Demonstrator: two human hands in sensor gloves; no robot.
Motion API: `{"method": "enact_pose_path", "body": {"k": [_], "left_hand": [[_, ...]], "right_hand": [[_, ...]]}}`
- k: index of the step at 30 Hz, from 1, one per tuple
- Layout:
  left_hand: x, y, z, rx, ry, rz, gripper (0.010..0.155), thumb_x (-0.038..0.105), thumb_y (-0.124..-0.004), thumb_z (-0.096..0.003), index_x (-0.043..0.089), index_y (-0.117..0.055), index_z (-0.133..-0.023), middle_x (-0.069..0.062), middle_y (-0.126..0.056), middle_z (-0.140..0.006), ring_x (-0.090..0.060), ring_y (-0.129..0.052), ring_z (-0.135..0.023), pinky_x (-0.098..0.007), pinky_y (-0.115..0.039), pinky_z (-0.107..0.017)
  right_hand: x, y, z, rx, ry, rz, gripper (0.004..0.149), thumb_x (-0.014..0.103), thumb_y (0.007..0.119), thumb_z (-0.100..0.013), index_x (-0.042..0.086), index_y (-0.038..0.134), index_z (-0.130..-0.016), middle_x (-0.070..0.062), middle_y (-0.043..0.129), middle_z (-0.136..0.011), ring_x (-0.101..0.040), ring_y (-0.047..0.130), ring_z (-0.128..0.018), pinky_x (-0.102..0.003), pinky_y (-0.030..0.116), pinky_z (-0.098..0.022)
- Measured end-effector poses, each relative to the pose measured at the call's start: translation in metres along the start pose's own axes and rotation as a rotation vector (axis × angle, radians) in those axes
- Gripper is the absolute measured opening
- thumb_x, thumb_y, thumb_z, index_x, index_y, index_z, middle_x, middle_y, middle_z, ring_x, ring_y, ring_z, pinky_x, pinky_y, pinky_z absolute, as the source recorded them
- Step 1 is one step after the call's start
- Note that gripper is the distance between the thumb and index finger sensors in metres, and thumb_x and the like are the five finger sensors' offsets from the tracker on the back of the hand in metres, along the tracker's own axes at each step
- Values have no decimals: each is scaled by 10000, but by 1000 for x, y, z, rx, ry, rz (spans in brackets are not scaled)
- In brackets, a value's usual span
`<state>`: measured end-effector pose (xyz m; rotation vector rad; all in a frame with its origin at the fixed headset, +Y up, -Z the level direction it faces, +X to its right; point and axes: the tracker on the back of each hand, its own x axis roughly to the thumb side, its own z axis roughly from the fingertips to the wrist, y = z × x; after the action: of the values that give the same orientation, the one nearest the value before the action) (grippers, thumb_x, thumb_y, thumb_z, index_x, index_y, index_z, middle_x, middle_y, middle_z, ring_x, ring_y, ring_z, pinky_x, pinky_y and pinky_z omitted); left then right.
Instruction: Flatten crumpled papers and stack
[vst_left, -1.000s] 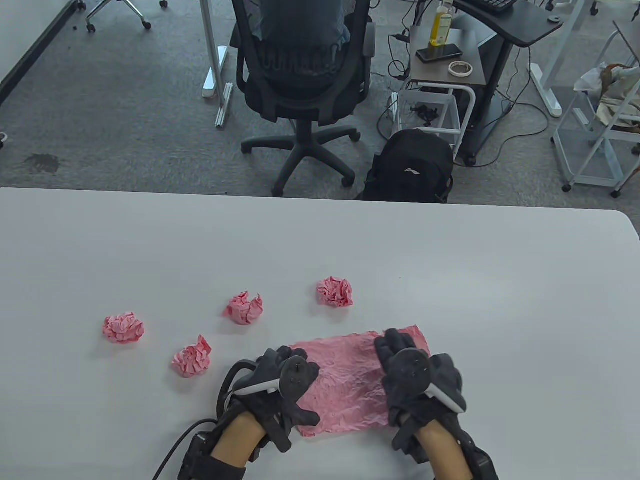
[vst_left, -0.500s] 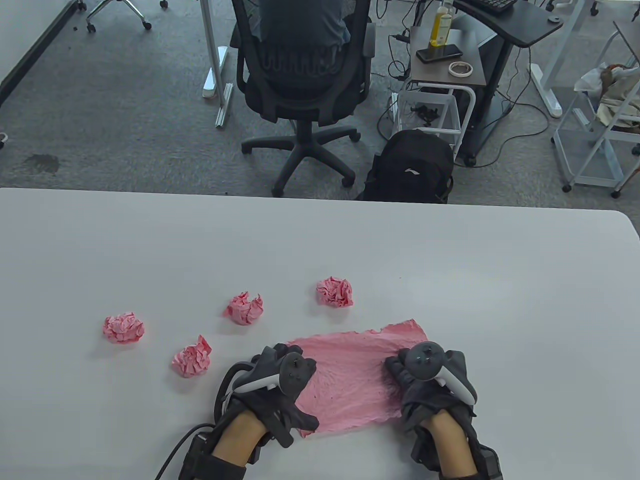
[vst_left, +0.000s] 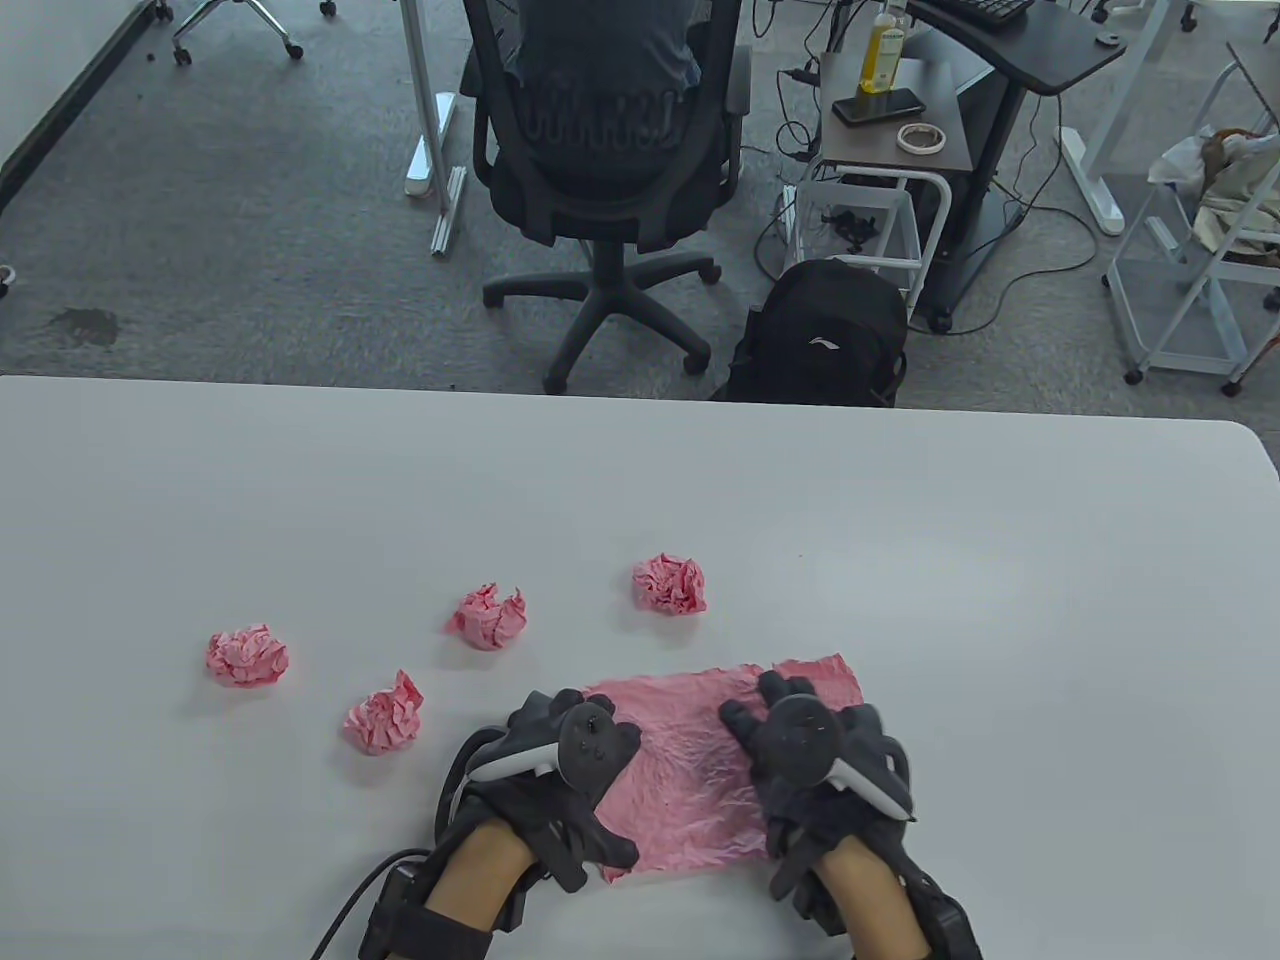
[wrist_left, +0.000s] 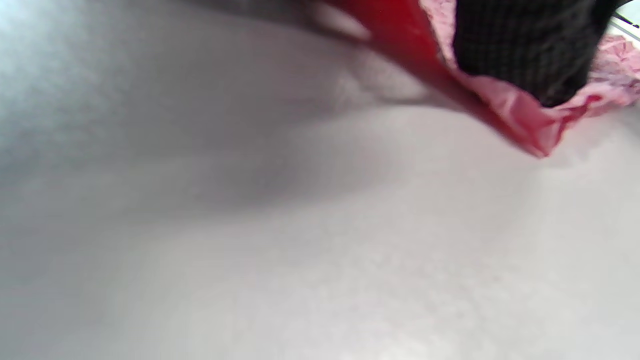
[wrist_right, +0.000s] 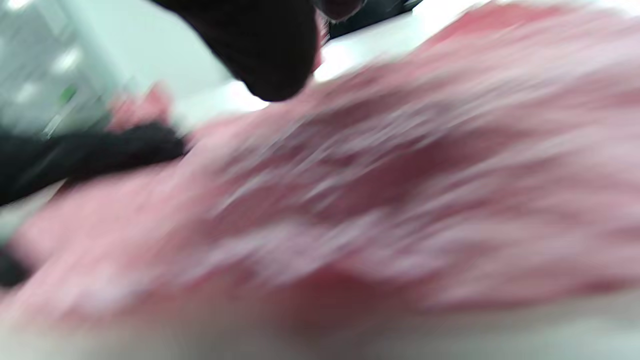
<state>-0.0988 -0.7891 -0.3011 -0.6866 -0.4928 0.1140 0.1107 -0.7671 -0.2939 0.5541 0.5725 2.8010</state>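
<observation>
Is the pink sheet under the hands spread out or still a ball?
Spread out: the sheet lies open, still wrinkled, under both hands, unlike the four balls.

Blurred pink paper (wrist_right: 380, 200) filled most of the view. A dark gloved fingertip (wrist_right: 265, 50) hung from the top edge, just above the paper; pale surface (wrist_right: 200, 55) showed behind.

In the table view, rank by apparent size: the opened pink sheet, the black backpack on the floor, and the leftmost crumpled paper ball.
1. Pink sheet and backpack: similar in spread; the backpack sits farther from the camera, so no ranking between them.
2. Leftmost paper ball: clearly smallest.
</observation>
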Motion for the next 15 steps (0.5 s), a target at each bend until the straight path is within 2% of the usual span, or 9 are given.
{"method": "enact_pose_path", "body": {"k": [2, 3, 4, 5, 8, 10, 12, 15], "left_hand": [[0, 0, 1, 4, -4, -9, 1101, 732, -834, -393, 327, -149, -1152, -75, 35, -1150, -383, 61, -1114, -710, -91, -741], [0, 0, 1, 1, -3, -14, 1101, 735, -831, -393, 327, -147, -1153, -74, 34, -1151, -378, 57, -1116, -707, -95, -744], [0, 0, 1, 2, -1, -16, 1100, 735, -830, -392, 328, -148, -1152, -74, 33, -1151, -378, 55, -1117, -706, -98, -746], [0, 0, 1, 3, 2, -15, 1098, 733, -832, -391, 330, -151, -1152, -77, 30, -1152, -379, 52, -1118, -704, -100, -749], [0, 0, 1, 5, 5, -21, 1095, 735, -829, -390, 332, -154, -1152, -73, 26, -1153, -362, 47, -1122, -696, -106, -753], [1, 0, 1, 6, 9, -26, 1091, 736, -827, -390, 336, -157, -1152, -37, 17, -1156, -346, 40, -1126, -686, -113, -760], [1, 0, 1, 8, 13, -29, 1087, 735, -827, -392, 336, -161, -1153, -41, 11, -1158, -342, 33, -1128, -683, -119, -763], [1, 0, 1, 11, 14, -31, 1085, 737, -823, -393, 333, -163, -1153, -41, 7, -1158, -339, 30, -1129, -679, -121, -764]], "right_hand": [[10, 10, -14, 70, -42, 18, 592, 290, 676, -521, 319, 420, -1054, -117, 188, -1149, -394, 135, -1005, -601, 267, -690], [5, 12, -19, 92, -11, 8, 588, 285, 676, -519, 315, 430, -1052, -123, 214, -1149, -399, 158, -1006, -602, 280, -688], [-3, 12, -21, 121, 26, -15, 598, 299, 663, -517, 372, 386, -1042, -79, 172, -1141, -375, 145, -1007, -592, 274, -691], [-16, 10, -22, 171, 10, -131, 600, 288, 659, -532, 362, 367, -1051, -38, 135, -1140, -339, 94, -1005, -557, 221, -696], [-56, -1, -18, 38, 195, -228, 585, 254, 685, -513, 367, 450, -1035, -30, 196, -1141, -331, 135, -1010, -545, 223, -699], [-84, -8, -13, 26, 272, -314, 578, 237, 680, -515, 349, 456, -1036, -12, 193, -1139, -312, 141, -1010, -527, 204, -698], [-105, -12, -6, -31, 339, -351, 578, 234, 686, -511, 331, 465, -1037, -4, 207, -1141, -302, 153, -1015, -529, 197, -699], [-117, -15, -2, -52, 400, -371, 580, 227, 693, -512, 323, 470, -1039, 2, 216, -1145, -297, 157, -1020, -551, 190, -696]]}}
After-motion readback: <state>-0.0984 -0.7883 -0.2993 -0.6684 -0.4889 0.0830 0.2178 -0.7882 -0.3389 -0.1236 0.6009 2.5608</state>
